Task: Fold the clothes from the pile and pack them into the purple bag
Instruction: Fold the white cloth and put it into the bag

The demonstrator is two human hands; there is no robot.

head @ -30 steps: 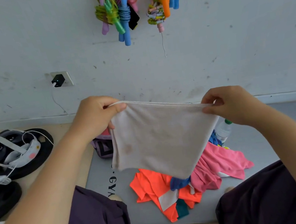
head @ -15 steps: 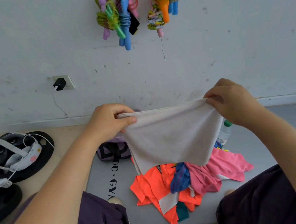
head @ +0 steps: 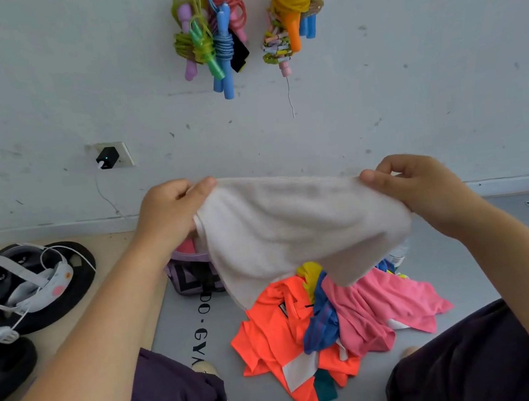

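Grey mat (head: 478, 288) under clothes pile (head: 328, 325) | pale wall (head: 63, 76) | hands (head: 169, 212) (head: 427, 188) pinch white cloth (head: 295, 226)

The cloth (head: 299, 229) is off-white. Below it, the pile holds an orange shirt (head: 277, 337) with a white panel, a pink top (head: 387, 305), and blue fabric (head: 323, 326).

Both hands, left (head: 172, 215) and right (head: 424, 189), pinch white cloth (head: 295, 226) above pile (head: 330, 321); purple bag (head: 191, 274) far-left, partly hidden.
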